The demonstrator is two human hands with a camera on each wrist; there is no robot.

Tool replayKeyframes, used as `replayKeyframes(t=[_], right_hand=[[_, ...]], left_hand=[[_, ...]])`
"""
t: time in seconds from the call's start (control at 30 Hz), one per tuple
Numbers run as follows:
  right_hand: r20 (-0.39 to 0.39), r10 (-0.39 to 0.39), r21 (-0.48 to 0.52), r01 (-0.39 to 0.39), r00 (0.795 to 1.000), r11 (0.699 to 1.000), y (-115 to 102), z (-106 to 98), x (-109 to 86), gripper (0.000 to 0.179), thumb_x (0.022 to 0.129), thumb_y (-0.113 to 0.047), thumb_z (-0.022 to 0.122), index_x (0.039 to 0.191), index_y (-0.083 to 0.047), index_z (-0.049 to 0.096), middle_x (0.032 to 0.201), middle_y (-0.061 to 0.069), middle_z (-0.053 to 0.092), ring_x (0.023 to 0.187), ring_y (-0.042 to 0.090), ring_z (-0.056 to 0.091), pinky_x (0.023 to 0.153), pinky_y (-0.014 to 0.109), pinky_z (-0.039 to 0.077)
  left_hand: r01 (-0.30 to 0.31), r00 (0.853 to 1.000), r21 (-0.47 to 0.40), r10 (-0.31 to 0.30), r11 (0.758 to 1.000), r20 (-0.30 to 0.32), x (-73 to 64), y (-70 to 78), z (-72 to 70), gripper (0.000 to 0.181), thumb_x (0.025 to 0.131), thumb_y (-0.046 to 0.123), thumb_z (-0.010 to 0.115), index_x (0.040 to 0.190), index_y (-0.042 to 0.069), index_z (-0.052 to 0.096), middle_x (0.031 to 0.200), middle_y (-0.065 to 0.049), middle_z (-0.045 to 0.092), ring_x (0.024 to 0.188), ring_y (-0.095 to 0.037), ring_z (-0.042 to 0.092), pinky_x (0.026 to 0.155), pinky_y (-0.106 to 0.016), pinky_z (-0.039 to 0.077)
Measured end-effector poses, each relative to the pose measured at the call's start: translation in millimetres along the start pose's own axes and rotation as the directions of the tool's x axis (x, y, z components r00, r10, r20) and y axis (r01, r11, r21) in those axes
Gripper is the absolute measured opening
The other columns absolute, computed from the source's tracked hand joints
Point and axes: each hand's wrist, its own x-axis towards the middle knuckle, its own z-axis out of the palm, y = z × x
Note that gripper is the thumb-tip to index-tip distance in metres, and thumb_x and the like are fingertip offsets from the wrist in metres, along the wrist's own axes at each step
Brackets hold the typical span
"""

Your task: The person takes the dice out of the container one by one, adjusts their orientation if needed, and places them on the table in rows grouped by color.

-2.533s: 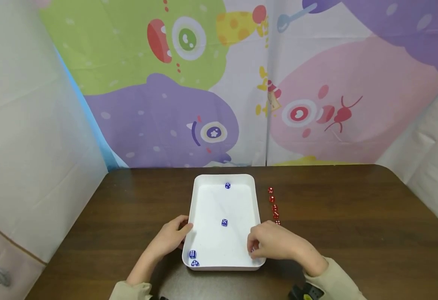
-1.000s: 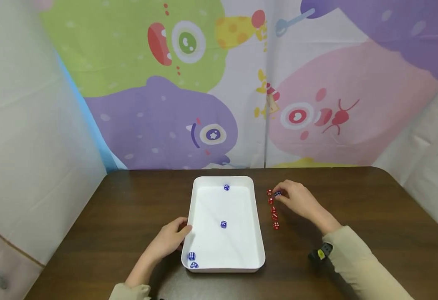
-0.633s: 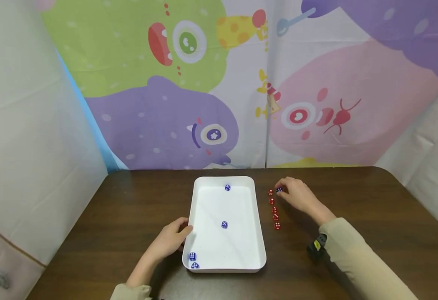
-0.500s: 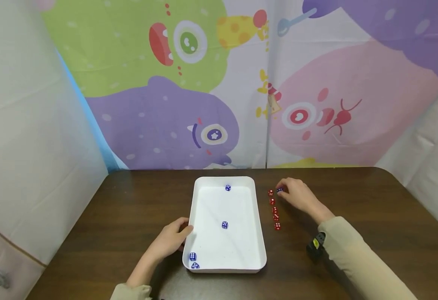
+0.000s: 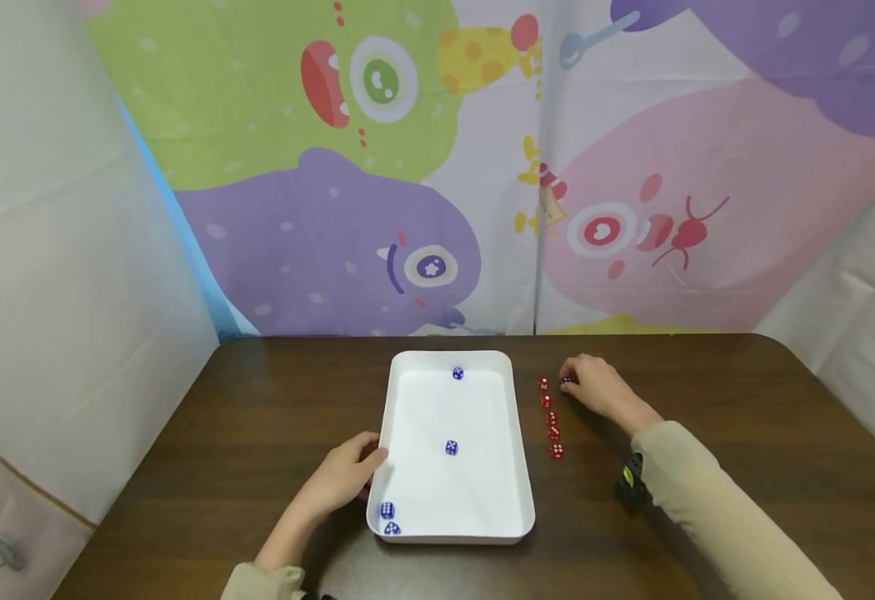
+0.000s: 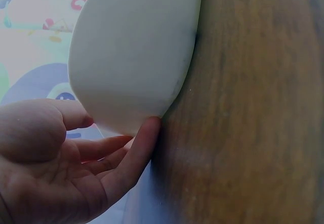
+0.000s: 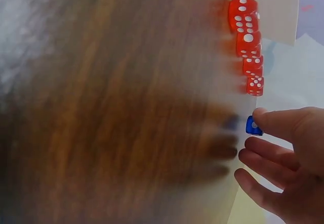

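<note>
My left hand [image 5: 342,473] holds the left wall of a white tray [image 5: 522,467]; in the left wrist view the thumb [image 6: 76,116] is by the rim and the fingers are against the outer side. Inside the tray lie a blue die [image 5: 457,373] near the far end, another blue die [image 5: 451,447] mid-tray, and two more, one blue die [image 5: 387,510] and one tilted blue die [image 5: 392,528], in the near left corner. My right hand [image 5: 601,388] pinches a blue die [image 7: 254,125] at the table, right of the farthest red die [image 5: 543,383].
Several red dice stand in a row right of the tray, the nearest red die [image 5: 557,451] closest to me. The brown table [image 5: 707,433] backs onto a cartoon-printed curtain [image 5: 437,167], with white cloth [image 5: 70,250] at the sides.
My right hand has carried a blue die from the tray's near right corner to the far end of the red row, then shifted slightly right. The left hand stays on the tray.
</note>
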Motion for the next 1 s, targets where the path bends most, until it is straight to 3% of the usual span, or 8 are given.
replayKeyframes(t=[1.0], right_hand=[[-0.008,0.016,-0.005,-0.016,1.0,1.0,-1.5,1.9,-0.2,0.02,0.076,-0.013,0.062,0.092,-0.003,0.058,0.089,0.011,0.052,0.081,0.025,0.052,0.07,0.041,0.043]], left_hand=[[-0.009,1.0,0.002,0.009,1.0,0.005,-0.1,1.1,-0.5,0.032,0.088,0.02,0.045,0.111,-0.002,0.047,0.091,-0.013,0.055,0.064,-0.017,0.054,0.049,-0.029,0.048]])
